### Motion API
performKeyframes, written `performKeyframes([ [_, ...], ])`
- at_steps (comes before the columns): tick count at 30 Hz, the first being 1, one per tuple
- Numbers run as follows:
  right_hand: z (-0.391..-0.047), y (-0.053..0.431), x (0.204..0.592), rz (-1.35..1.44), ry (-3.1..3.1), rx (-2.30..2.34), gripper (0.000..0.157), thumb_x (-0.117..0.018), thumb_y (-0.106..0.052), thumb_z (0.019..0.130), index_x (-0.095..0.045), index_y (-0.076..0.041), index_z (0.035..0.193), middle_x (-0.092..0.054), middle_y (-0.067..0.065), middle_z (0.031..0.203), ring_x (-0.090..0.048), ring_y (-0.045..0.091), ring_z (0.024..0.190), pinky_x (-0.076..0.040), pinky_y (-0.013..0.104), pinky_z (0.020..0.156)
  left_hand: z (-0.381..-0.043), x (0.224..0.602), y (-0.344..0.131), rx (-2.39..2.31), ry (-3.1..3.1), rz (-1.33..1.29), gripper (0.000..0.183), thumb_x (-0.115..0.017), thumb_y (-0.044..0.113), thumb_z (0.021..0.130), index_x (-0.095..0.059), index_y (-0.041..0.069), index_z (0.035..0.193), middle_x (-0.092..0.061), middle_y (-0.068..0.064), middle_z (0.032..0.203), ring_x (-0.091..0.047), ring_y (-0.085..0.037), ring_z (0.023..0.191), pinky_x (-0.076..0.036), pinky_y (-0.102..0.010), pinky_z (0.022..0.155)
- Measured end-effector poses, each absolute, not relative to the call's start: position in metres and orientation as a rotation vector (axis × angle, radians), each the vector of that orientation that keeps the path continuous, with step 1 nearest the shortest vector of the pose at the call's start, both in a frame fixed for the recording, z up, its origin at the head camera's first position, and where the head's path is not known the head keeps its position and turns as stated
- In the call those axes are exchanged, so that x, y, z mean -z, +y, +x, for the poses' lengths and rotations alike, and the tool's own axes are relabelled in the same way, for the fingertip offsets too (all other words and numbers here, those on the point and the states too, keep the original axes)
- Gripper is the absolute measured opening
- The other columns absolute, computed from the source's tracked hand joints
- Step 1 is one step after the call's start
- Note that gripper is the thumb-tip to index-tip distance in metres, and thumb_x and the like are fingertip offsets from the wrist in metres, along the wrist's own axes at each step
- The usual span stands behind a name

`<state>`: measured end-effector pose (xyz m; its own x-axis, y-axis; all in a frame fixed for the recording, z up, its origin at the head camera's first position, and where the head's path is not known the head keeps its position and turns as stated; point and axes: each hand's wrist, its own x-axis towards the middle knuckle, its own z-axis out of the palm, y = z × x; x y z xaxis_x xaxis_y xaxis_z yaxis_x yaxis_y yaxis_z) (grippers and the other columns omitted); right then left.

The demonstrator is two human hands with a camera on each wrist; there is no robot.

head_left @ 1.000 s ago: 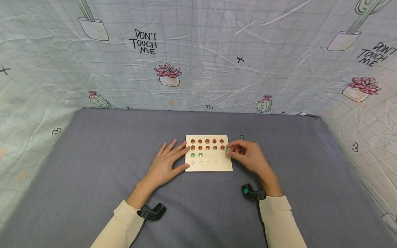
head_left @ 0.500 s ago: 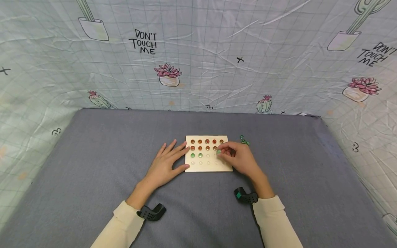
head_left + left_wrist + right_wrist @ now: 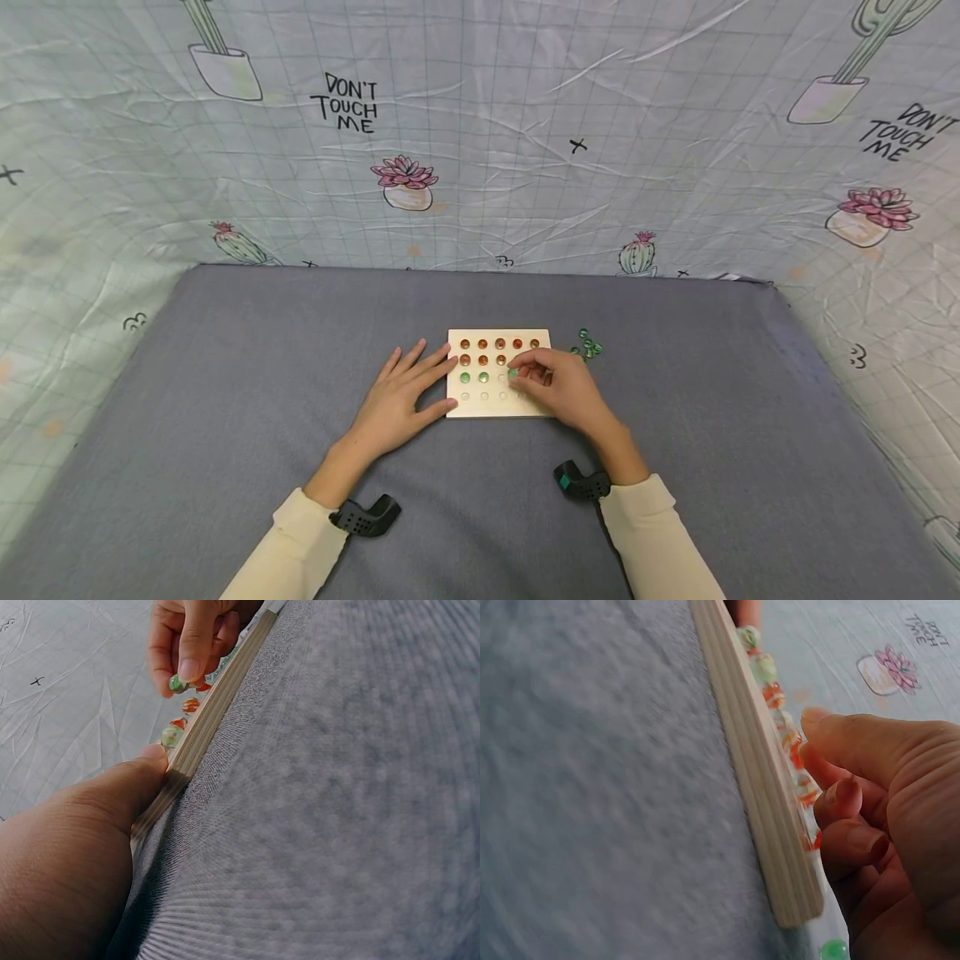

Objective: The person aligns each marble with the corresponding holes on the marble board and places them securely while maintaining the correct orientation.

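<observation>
The right hand (image 3: 561, 387) pinches a round, glassy green marble (image 3: 513, 374); a flat, pale wooden board (image 3: 483, 409) lies beneath that grip. The left hand (image 3: 393, 409), fingers spread, touches the edge opposite. Released off-centre, the smooth marble could roll away.

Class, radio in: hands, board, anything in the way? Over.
Left hand spread, touching board at left edge. Right hand pinching green marble over board. That hand covers part of board; no other obstruction seen.
</observation>
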<state>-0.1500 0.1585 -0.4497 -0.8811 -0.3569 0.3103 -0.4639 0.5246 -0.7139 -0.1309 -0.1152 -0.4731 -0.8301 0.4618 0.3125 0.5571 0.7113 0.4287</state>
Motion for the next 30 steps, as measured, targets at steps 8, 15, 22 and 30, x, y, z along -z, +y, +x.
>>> performKeyframes([
  [8, -0.149, 0.151, 0.454, 0.744, -2.592, -1.308, 0.015, -0.080, -0.009, 0.079, -0.073, -0.008, 0.093, -0.061, -0.006, 0.072, -0.051, 0.006, 0.058, -0.044, 0.022, 0.050, -0.131, 0.473, -0.116, 0.781, -2.730, -0.822, 0.060, -0.063, 0.047, 0.090, -0.050, 0.019, 0.142, -0.039, -0.001, 0.149, -0.025, -0.030, 0.141, -0.011, -0.051, 0.114],
  [15, -0.149, 0.148, 0.455, 0.763, -2.603, -1.259, 0.014, -0.079, -0.010, 0.080, -0.074, -0.009, 0.093, -0.061, -0.007, 0.072, -0.051, 0.005, 0.059, -0.043, 0.020, 0.051, -0.131, 0.472, -0.115, 0.775, -2.725, -0.826, 0.060, -0.063, 0.048, 0.090, -0.051, 0.019, 0.141, -0.040, 0.000, 0.149, -0.025, -0.029, 0.141, -0.011, -0.051, 0.114],
  [22, -0.147, 0.144, 0.452, 0.737, -2.633, -1.202, 0.014, -0.078, -0.008, 0.081, -0.075, -0.008, 0.095, -0.059, -0.007, 0.071, -0.048, 0.004, 0.058, -0.042, 0.022, 0.051, -0.131, 0.473, -0.116, 0.779, -2.724, -0.826, 0.060, -0.062, 0.047, 0.090, -0.050, 0.019, 0.142, -0.039, 0.000, 0.149, -0.025, -0.030, 0.141, -0.011, -0.052, 0.114],
  [30, -0.147, 0.141, 0.451, 0.709, -2.646, -1.172, 0.015, -0.078, -0.007, 0.080, -0.076, -0.008, 0.095, -0.058, -0.007, 0.071, -0.046, 0.004, 0.057, -0.040, 0.023, 0.050, -0.132, 0.472, -0.115, 0.766, -2.739, -0.815, 0.060, -0.063, 0.047, 0.089, -0.051, 0.019, 0.141, -0.041, 0.000, 0.148, -0.026, -0.030, 0.140, -0.012, -0.052, 0.114],
])
